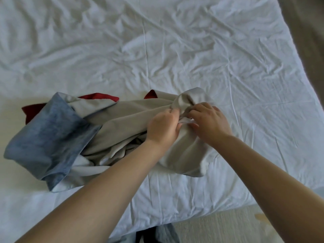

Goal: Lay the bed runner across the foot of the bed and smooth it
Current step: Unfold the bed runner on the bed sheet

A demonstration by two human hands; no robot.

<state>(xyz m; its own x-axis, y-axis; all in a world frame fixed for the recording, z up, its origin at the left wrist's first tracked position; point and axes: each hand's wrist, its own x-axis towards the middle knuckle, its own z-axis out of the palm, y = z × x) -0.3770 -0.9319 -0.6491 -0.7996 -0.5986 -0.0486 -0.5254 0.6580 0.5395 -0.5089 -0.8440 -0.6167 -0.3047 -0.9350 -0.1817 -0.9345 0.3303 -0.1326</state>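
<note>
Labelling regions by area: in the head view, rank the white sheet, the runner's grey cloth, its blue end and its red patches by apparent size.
1. white sheet
2. grey cloth
3. blue end, close behind the grey
4. red patches, only slivers showing

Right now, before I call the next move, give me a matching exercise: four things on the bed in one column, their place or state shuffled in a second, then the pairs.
1 blue panel
2 red lining
3 sheet
4 left hand, right hand

A white, wrinkled all over
B pinching the bed runner's grey cloth at its right end
C folded over at the runner's left end
D peeking out along the runner's far edge

Pairs: 1-C, 2-D, 3-A, 4-B
</note>
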